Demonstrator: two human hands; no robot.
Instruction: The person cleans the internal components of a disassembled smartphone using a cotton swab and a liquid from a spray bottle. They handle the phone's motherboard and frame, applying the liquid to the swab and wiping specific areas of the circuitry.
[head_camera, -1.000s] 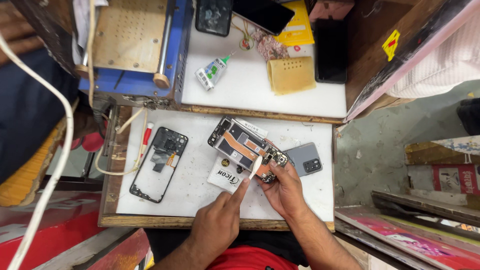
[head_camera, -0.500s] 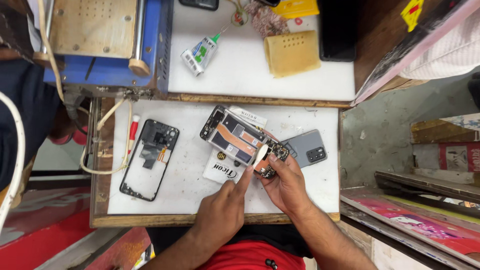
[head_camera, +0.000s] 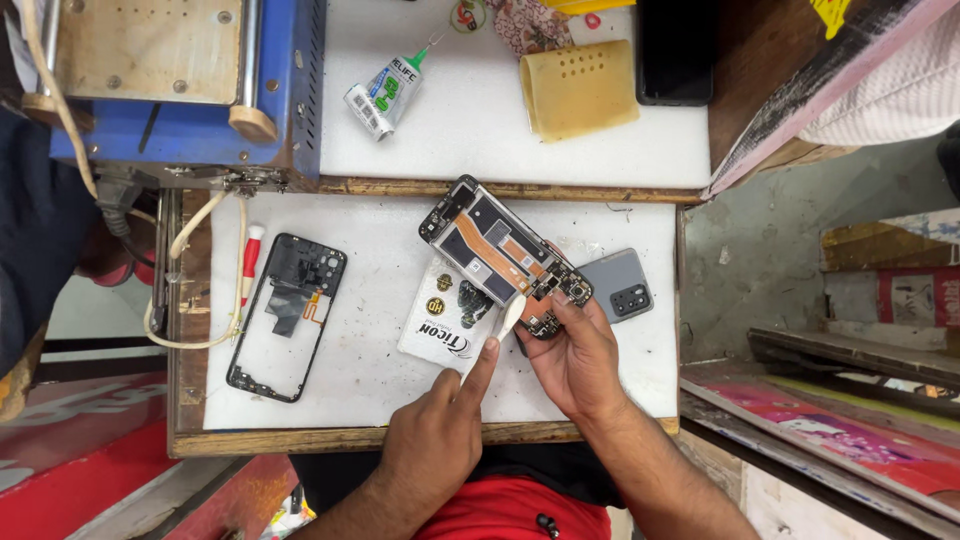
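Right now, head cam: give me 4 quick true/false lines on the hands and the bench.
1. The left hand holds a thin white pry tool against the opened phone. True.
2. The right hand is lifted clear of the phone. False: its fingers grip the phone's lower end.
3. The black phone frame lies left of the opened phone. True.
4. The glue tube lies on the frame. False: it lies on the upper white board.

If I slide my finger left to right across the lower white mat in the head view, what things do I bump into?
Red-and-white screwdriver → empty black phone frame → white card → opened phone → grey back cover.
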